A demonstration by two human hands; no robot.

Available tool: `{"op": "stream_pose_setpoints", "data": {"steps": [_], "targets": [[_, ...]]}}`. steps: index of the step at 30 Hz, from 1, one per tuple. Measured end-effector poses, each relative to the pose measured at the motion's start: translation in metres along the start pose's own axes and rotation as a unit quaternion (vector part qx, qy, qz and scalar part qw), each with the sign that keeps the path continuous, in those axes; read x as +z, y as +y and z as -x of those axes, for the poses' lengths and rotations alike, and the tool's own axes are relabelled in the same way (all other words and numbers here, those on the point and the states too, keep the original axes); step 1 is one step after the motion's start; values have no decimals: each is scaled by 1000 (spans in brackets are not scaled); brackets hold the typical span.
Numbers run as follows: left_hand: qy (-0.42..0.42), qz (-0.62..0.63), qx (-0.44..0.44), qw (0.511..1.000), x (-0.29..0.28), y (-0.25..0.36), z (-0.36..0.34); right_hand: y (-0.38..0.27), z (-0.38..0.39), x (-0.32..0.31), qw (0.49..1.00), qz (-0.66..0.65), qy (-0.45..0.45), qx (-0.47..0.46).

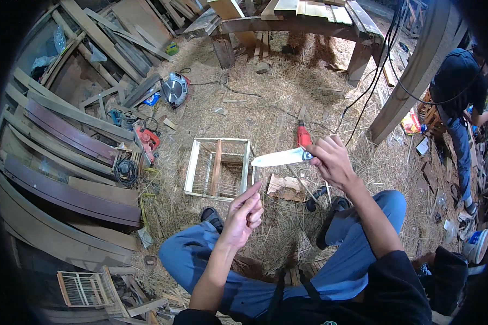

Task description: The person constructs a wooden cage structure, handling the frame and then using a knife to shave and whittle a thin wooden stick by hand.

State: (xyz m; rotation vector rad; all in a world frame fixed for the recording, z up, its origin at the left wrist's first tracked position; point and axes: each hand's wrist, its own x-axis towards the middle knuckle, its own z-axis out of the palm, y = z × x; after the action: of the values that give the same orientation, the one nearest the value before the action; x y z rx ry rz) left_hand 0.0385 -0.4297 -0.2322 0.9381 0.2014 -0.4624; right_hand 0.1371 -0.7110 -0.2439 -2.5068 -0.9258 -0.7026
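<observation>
My right hand (333, 161) grips a knife (279, 157) by its handle, the broad pale blade pointing left. Lower and to the left, my left hand (244, 216) is raised, the index finger stretched up toward the blade and the other fingers curled in. Whether something thin sits in those curled fingers I cannot make out. Just beyond the left hand stands a small wooden cage frame (192, 169) with thin bars and a reddish-brown slat (216, 168) across it. A torn brown piece of cardboard or paper (286, 187) lies to its right.
A red power drill (303, 135) is beyond my right hand. A circular saw (175, 89) and a red power tool (148, 142) lie at left beside stacked boards (73, 195). A wooden bench (298, 24) is at the back. A wooden post (412, 76) and a bent-over person (458, 81) are at right.
</observation>
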Motion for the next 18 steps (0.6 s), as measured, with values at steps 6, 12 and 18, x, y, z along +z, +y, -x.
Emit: {"op": "stream_pose_setpoints", "data": {"steps": [6, 12, 18], "targets": [[-10, 44, -16, 999, -6, -14, -6, -53, 5, 21, 990, -79, -65, -102], [2, 98, -51, 994, -6, -14, -3, -53, -1, 18, 989, -74, -41, -121], [-49, 54, -53, 996, -3, -12, 1, -24, 7, 16, 996, -80, -36, -10]]}}
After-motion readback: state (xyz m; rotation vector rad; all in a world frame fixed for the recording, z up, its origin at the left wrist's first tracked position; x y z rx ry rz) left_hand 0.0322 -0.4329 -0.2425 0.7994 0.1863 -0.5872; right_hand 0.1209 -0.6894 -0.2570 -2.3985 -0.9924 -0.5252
